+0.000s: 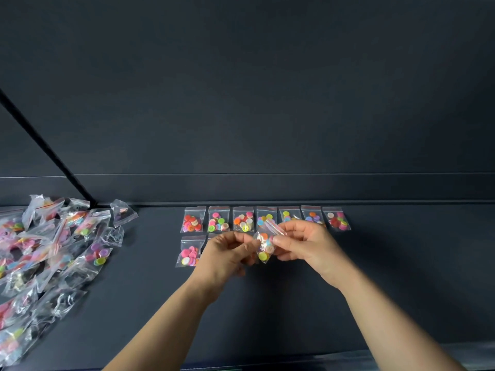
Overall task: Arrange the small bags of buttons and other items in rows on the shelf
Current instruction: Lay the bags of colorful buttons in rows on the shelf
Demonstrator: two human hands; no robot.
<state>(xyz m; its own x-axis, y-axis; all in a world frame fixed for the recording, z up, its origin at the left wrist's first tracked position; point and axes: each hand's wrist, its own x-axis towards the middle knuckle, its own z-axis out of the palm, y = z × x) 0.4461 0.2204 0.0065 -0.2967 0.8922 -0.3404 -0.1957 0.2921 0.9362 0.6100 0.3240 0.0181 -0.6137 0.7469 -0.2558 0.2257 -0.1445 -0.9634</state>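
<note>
A small clear bag of mixed buttons [265, 246] hangs between my two hands above the dark shelf [294, 303]. My left hand [227, 253] pinches its left edge and my right hand [305, 243] pinches its top right. Behind them a row of several button bags [218, 218] lies along the back edge, partly hidden by my right hand. One bag of pink buttons [189, 251] starts a second row at the left. Another bag beside it is mostly hidden under my left hand.
A loose heap of clear bags with buttons and other items [48, 253] covers the shelf's left side. A black diagonal strut [48, 148] meets the shelf behind the heap. The dark back wall [267, 103] rises behind the row.
</note>
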